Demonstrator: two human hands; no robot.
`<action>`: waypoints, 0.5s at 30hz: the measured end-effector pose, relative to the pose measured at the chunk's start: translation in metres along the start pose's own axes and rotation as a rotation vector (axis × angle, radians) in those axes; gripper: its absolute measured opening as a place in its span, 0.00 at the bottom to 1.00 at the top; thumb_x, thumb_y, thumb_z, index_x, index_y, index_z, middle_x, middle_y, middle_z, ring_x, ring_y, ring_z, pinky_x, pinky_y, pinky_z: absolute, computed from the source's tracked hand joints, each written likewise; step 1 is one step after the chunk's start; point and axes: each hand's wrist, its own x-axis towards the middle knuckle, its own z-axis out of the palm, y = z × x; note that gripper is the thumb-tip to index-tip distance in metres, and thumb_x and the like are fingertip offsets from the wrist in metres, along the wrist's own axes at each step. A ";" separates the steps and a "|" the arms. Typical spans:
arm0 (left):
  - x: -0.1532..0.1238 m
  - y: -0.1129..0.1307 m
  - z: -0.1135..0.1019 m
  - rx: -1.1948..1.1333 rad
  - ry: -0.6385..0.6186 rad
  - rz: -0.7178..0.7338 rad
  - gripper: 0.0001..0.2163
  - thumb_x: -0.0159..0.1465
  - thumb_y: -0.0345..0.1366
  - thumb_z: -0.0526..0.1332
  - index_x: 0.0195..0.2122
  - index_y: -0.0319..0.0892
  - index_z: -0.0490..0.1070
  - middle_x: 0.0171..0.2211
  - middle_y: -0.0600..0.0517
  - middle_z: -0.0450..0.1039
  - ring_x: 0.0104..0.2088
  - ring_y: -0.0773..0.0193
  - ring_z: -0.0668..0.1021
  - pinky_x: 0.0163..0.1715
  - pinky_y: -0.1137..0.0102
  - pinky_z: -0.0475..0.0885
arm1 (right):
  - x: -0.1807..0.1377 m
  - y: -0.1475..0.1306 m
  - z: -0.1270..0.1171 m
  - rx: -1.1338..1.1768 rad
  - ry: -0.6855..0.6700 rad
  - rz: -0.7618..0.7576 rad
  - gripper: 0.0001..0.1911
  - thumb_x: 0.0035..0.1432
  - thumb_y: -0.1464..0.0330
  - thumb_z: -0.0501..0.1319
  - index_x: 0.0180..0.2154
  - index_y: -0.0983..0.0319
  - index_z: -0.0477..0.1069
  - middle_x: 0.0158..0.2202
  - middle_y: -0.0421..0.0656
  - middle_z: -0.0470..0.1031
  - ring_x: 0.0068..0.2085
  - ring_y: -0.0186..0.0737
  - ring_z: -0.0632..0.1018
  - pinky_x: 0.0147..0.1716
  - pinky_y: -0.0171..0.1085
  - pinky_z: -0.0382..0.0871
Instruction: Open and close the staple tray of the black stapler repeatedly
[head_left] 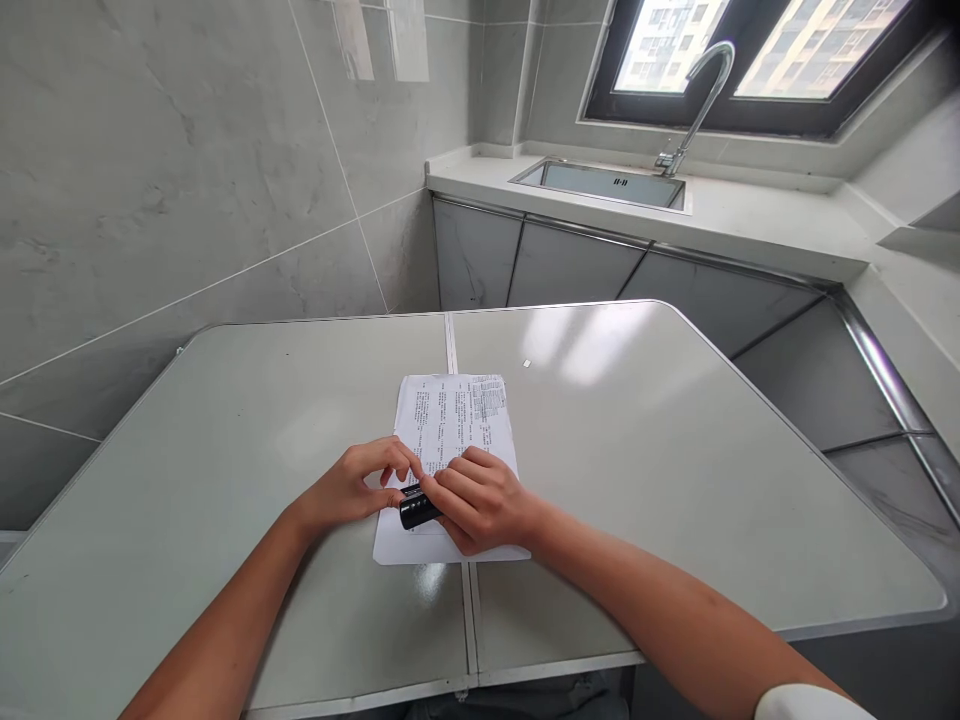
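Note:
A white printed sheet of paper (459, 400) lies near the middle of the table, its lines of text running lengthwise away from me. Above its lower half, my right hand (480, 500) is wrapped round a small glossy black object (417, 508) with a rounded end. Only that left end shows; the rest is hidden under my right fingers, so its kind cannot be made out. From the left, my left hand (379, 475) reaches to the same black object, thumb and forefinger closed at its upper edge, the other fingers curled.
The pale table (315, 610) has a seam down its middle. A tiny white scrap (527, 363) lies beyond the paper. Behind stand a counter (757, 220) with a sink (600, 182) and a tall faucet (701, 105). A tiled wall (225, 150) rises at the left.

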 end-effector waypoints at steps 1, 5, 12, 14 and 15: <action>0.000 0.000 0.000 0.008 0.003 0.015 0.06 0.64 0.29 0.66 0.36 0.44 0.69 0.39 0.49 0.80 0.36 0.63 0.77 0.33 0.68 0.72 | 0.000 0.000 0.000 0.000 -0.004 0.001 0.15 0.63 0.71 0.55 0.50 0.64 0.72 0.27 0.39 0.67 0.27 0.37 0.64 0.28 0.42 0.52; 0.000 -0.003 -0.002 0.039 0.010 0.054 0.06 0.64 0.29 0.66 0.39 0.45 0.71 0.39 0.48 0.80 0.39 0.61 0.78 0.35 0.68 0.73 | 0.001 0.000 0.000 0.001 -0.004 0.018 0.14 0.63 0.72 0.54 0.49 0.64 0.73 0.27 0.39 0.68 0.27 0.37 0.64 0.29 0.42 0.52; 0.008 -0.010 0.003 0.485 0.340 -0.032 0.06 0.68 0.35 0.65 0.46 0.46 0.74 0.45 0.49 0.80 0.48 0.55 0.78 0.51 0.59 0.73 | 0.002 0.020 -0.005 -0.062 0.043 0.277 0.14 0.68 0.68 0.56 0.53 0.64 0.70 0.36 0.46 0.78 0.35 0.42 0.74 0.37 0.43 0.59; 0.011 -0.016 0.010 0.555 0.276 -0.068 0.09 0.71 0.36 0.61 0.51 0.47 0.74 0.54 0.47 0.77 0.56 0.54 0.76 0.57 0.56 0.71 | -0.003 0.037 -0.010 -0.086 0.085 0.413 0.14 0.68 0.68 0.58 0.54 0.63 0.70 0.39 0.46 0.79 0.39 0.44 0.76 0.41 0.44 0.60; 0.013 -0.019 0.014 0.578 0.200 -0.072 0.11 0.72 0.37 0.59 0.54 0.47 0.73 0.59 0.46 0.74 0.60 0.53 0.73 0.60 0.54 0.68 | -0.006 0.047 -0.013 -0.108 0.101 0.489 0.14 0.68 0.68 0.58 0.53 0.62 0.70 0.39 0.46 0.79 0.40 0.45 0.76 0.43 0.44 0.60</action>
